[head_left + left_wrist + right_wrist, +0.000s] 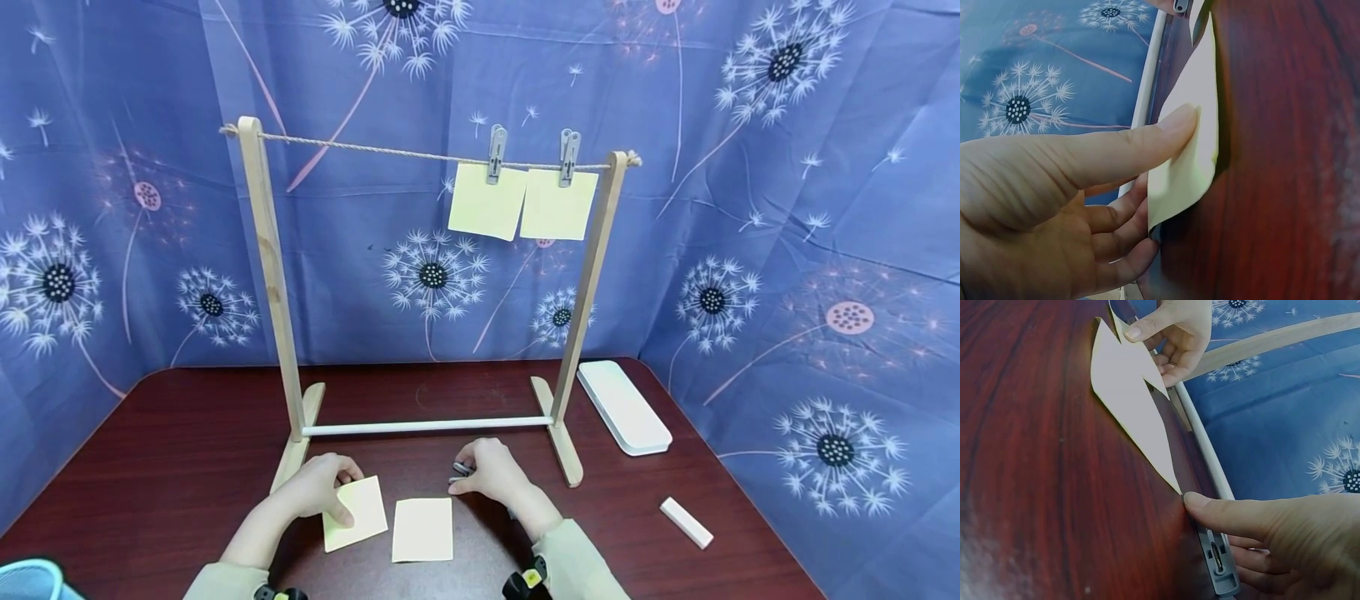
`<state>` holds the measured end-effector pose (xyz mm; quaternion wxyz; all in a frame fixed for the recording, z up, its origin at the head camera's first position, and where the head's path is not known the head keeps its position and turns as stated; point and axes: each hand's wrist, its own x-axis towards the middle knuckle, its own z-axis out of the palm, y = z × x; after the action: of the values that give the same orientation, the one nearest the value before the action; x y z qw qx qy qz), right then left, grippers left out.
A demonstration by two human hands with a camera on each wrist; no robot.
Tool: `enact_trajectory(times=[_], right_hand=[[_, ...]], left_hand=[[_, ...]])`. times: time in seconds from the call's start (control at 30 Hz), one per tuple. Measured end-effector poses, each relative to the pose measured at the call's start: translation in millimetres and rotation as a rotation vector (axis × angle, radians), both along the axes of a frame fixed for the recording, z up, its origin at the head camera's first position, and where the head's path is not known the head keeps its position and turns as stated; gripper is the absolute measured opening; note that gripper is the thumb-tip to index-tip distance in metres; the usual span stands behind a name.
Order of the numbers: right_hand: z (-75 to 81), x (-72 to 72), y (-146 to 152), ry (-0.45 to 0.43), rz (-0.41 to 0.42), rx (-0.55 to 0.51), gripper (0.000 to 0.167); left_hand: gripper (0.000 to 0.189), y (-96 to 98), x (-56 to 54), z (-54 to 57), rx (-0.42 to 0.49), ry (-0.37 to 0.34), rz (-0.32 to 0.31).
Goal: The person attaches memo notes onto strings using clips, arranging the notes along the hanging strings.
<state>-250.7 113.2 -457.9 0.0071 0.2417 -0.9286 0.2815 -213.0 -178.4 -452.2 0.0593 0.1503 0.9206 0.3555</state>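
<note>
My left hand (315,487) pinches a pale yellow sticky note (365,510), thumb on its front face and fingers behind. In the left wrist view the note (1188,150) stands tilted off the table, slightly bent. A second sticky note (422,530) lies on the table between my hands. To its upper right, my right hand (497,473) grips a grey clothespin (1217,562) low over the tabletop. Two more yellow notes, a left one (486,204) and a right one (558,207), hang from the rope, each under a grey clothespin.
A wooden frame with a left post (272,275), a right post (592,283) and a rope (360,148) stands behind my hands. Its white bar (427,426) runs low across. A white case (625,408), a white block (686,522) and a blue basket (33,575) stand around it.
</note>
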Motion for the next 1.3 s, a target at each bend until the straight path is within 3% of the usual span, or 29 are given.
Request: enact_trajectory(times=[0.47,0.77,0.87,1.03,1.3], right_hand=[[-1.1,1.5,-2.0,-0.019,0.051,-0.016,0.025],[3.4,-3.5,1.6,-0.053,0.116,-0.145,0.023],[3.5,-4.8,1.7,-0.081,0.12,-0.176,0.023],[4.3,-5.4,1.4,-0.119,0.123,-0.212,0.024],[7.5,-4.8,3.9,-0.151,0.145,-0.27,0.035]], left_hand=[[0.047,-8.5,2.2,-0.4,0.116,-0.083,-0.082],[0.042,-13.2,-0.6,0.1,0.16,-0.127,-0.155],[0.035,-13.6,-3.0,0.0,0.156,-0.152,-0.13],[0.024,-12.7,-6.2,-0.9,0.145,-0.133,-0.08],[0.023,-16.9,-5.3,-3.4,0.18,-0.142,-0.049]])
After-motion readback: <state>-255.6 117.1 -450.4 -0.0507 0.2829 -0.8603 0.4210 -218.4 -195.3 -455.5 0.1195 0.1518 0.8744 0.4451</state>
